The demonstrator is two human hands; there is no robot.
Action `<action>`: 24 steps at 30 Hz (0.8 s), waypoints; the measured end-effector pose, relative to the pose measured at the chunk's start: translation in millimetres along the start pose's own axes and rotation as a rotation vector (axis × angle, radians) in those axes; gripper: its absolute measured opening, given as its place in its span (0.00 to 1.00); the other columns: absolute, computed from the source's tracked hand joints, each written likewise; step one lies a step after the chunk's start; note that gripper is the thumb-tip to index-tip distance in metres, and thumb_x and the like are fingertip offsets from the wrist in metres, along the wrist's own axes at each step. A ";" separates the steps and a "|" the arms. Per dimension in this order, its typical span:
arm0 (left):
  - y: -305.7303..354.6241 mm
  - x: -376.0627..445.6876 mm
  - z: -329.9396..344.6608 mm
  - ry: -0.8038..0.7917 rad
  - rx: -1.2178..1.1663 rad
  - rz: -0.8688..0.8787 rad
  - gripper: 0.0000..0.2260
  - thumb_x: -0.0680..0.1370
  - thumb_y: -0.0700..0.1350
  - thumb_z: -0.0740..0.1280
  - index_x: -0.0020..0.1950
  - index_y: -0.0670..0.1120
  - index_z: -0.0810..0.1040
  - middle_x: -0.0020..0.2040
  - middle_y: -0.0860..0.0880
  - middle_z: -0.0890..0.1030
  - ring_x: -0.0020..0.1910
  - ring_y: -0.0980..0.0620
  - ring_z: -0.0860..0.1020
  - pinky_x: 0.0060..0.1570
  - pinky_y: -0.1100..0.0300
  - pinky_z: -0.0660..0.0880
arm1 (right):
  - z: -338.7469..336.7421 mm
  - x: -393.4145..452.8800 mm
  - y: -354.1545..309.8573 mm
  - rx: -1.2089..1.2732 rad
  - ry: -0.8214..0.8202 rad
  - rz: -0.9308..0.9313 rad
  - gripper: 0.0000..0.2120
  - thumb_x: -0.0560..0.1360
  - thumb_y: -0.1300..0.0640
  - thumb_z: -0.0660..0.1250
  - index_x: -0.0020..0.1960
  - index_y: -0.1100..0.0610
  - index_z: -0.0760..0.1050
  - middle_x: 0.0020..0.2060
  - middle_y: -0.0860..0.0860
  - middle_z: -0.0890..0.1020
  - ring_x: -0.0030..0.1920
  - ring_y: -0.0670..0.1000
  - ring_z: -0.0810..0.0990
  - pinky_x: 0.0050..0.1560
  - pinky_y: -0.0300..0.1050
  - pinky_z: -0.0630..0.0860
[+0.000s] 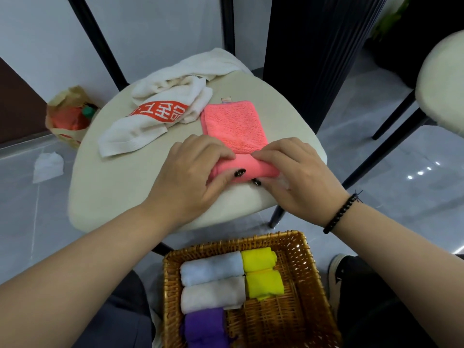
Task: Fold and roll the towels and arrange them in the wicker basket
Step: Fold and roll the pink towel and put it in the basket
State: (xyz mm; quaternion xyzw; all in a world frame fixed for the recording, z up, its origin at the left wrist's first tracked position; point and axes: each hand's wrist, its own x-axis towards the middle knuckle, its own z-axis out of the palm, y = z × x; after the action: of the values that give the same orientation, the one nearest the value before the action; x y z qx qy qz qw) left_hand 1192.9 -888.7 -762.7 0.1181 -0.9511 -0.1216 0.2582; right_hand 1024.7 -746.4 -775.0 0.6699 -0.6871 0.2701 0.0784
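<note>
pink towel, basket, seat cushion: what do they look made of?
Pink towel: probably microfibre or terry cloth, matte, with a fine nubby pile; it bends softly where both hands roll it.
Basket: woven wicker or rattan, glossy brown; interlaced strands show on rim and floor.
Seat cushion: cream, soft matte upholstery, maybe fleece or boucle; the rounded edges suggest padding. Exact fabric unclear.

Pink towel (234,126): folded into a strip, near end rolled, at the chair seat's (105,187) near right edge. White towel (160,114): crumpled, far left. Wicker basket (308,267): holds blue (212,267), white (213,293), purple (206,327) and two yellow rolls (262,272).
</note>
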 end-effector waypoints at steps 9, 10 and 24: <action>5.3 -18.8 -4.4 -0.036 -0.133 -0.132 0.15 0.76 0.52 0.67 0.60 0.47 0.76 0.53 0.53 0.79 0.50 0.54 0.75 0.50 0.58 0.69 | -18.1 7.7 -7.6 0.301 -0.131 0.222 0.13 0.77 0.50 0.65 0.57 0.56 0.74 0.50 0.50 0.80 0.50 0.52 0.76 0.53 0.47 0.73; 8.1 -20.1 -5.5 -0.030 -0.196 -0.190 0.14 0.76 0.53 0.67 0.59 0.49 0.75 0.51 0.53 0.79 0.48 0.55 0.75 0.48 0.60 0.70 | -19.4 8.6 -9.6 0.355 -0.151 0.273 0.12 0.77 0.50 0.66 0.57 0.55 0.73 0.50 0.49 0.80 0.50 0.52 0.77 0.52 0.49 0.74; 12.9 6.6 -7.8 -0.101 -0.249 -0.606 0.09 0.76 0.55 0.66 0.45 0.51 0.78 0.41 0.50 0.77 0.41 0.55 0.74 0.37 0.69 0.66 | -2.0 9.3 -6.6 0.045 0.042 0.035 0.18 0.77 0.50 0.63 0.59 0.62 0.78 0.49 0.57 0.79 0.48 0.58 0.78 0.48 0.56 0.76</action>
State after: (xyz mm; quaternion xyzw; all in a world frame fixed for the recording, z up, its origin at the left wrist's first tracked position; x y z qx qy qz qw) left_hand 1189.4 -879.8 -749.3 0.3570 -0.8622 -0.3137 0.1753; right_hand 1029.7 -753.3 -767.1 0.6535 -0.6907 0.3010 0.0730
